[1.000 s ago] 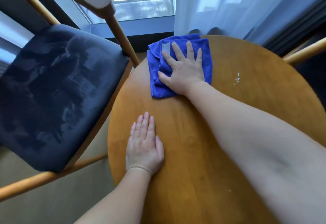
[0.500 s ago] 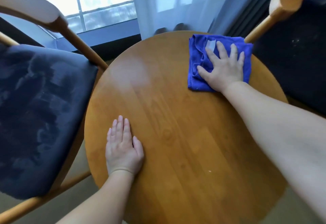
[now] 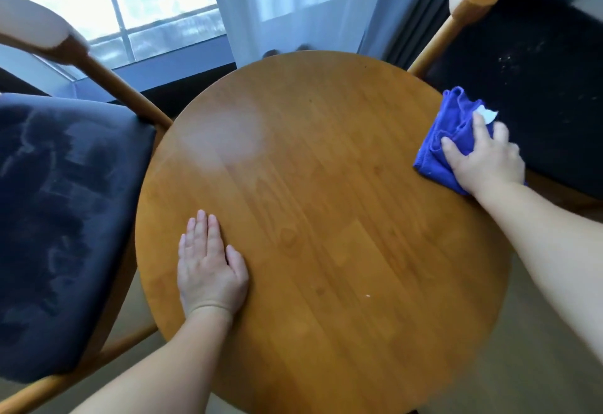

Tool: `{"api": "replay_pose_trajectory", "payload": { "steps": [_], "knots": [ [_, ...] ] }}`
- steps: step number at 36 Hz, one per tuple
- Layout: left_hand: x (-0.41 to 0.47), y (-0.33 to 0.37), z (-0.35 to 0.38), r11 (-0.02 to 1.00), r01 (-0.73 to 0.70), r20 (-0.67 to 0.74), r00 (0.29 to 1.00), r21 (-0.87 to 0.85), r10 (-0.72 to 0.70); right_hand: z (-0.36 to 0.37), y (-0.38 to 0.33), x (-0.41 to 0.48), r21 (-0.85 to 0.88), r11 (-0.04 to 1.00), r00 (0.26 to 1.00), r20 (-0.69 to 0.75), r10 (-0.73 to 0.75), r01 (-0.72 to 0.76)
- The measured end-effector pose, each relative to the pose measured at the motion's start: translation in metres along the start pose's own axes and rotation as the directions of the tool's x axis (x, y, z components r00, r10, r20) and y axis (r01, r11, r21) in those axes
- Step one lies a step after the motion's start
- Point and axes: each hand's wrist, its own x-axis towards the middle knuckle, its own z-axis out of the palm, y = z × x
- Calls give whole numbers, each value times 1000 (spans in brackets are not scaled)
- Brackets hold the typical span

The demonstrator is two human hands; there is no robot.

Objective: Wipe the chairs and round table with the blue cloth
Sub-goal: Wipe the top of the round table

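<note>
- Right hand point(image 3: 483, 162) pressing down on bunched blue cloth point(image 3: 447, 133) at right edge of round desk point(image 3: 326, 185).
- Left hand point(image 3: 208, 270) flat, released, near left edge.

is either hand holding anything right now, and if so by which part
The right hand presses the blue cloth on the round table's right edge, gripping its near right part. The left hand lies flat, empty.

Daylight comes through a gridded window point(image 3: 130, 5) and sheer white curtain point(image 3: 293, 5) above beige floor point(image 3: 538, 332).
</note>
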Motion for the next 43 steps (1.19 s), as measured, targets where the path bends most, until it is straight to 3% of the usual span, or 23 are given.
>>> {"api": "replay_pose_trajectory", "payload": {
  "steps": [5,16,29,35,43],
  "knots": [
    [0,0,1,1000,-4,1,1000,19,4,1,4,-2,-43,999,1000,1,17,-17],
    [0,-2,1,998,-32,16,999,58,31,-6,-18,25,-75,993,996,16,-93,94],
    [3,0,-4,999,-30,5,1000,31,30,-13,-187,100,-105,931,934,-32,-355,350],
    [5,0,-4,1000,-30,-9,1000,6,30,-14,-280,92,-85,861,864,-9,-504,501],
    [5,-3,-4,1000,-27,-3,1000,7,27,-13,-291,94,-89,816,815,-63,-577,571]
  ]
}}
